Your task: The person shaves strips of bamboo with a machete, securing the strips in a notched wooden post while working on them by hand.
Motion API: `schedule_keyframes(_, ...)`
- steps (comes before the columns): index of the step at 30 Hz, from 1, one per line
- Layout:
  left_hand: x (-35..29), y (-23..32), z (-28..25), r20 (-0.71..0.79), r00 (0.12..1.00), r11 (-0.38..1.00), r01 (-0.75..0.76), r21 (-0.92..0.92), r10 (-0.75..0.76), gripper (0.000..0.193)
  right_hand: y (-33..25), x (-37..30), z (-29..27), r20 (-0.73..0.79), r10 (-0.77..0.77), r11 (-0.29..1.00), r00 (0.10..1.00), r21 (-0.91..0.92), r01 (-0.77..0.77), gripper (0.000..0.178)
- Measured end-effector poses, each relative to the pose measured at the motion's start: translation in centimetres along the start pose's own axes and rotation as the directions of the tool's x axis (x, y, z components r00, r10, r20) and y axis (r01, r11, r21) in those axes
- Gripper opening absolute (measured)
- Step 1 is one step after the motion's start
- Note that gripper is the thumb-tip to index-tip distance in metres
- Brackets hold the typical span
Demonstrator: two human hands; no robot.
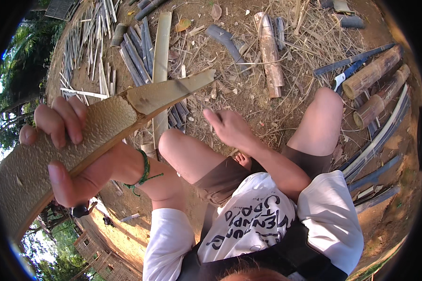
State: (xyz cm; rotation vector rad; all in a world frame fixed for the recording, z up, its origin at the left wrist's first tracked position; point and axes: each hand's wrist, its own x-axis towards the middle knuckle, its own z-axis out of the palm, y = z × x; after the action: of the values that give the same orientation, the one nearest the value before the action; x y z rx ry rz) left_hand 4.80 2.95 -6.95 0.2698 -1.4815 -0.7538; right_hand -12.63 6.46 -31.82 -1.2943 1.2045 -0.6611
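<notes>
My left hand [70,136] is closed around a wide split bamboo piece [98,119], raised at the left. Its fingers wrap over one edge and the thumb presses at the other. The pale, bumpy inner face shows, with a node ridge partway along and a narrow, tapered end pointing right. My right hand [229,129] hovers between my knees, apart from the bamboo piece. Its thumb side sticks out towards the left while the other fingers are curled under, partly hidden. No tool shows in it.
Bamboo strips [91,51] are piled at the far left, near a long split slat [161,70]. A bamboo length [269,56] lies ahead amid dry straw. At the right are cut bamboo tubes [373,72], a blue-and-white handled tool [346,75] and curved strips [380,133].
</notes>
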Motion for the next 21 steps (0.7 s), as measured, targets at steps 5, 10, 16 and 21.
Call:
schedule_keyframes(5,0.3,-0.6,-0.4,-0.019,1.000,1.000,-0.001,0.002,0.001,0.051,1.9,0.8,1.7,-0.063,-0.158,0.987,0.985,-0.025,0.157,0.070)
schedule_keyframes(10,1.4,-0.3,-0.8,-0.096,0.995,0.998,-0.035,0.046,0.039,0.045,10.4,6.2,1.9,-0.115,0.120,0.963,0.986,-0.229,-0.144,0.074)
schedule_keyframes(16,0.8,-1.0,-0.8,-0.116,0.992,0.998,-0.043,0.049,0.049,0.044,-2.1,0.3,1.8,-0.084,-0.210,0.976,0.974,0.036,0.214,0.075)
schedule_keyframes(21,0.8,-0.5,0.0,-0.119,0.992,0.999,-0.034,0.043,0.038,0.044,12.3,6.0,2.7,-0.054,0.007,0.984,0.998,-0.176,-0.017,0.077)
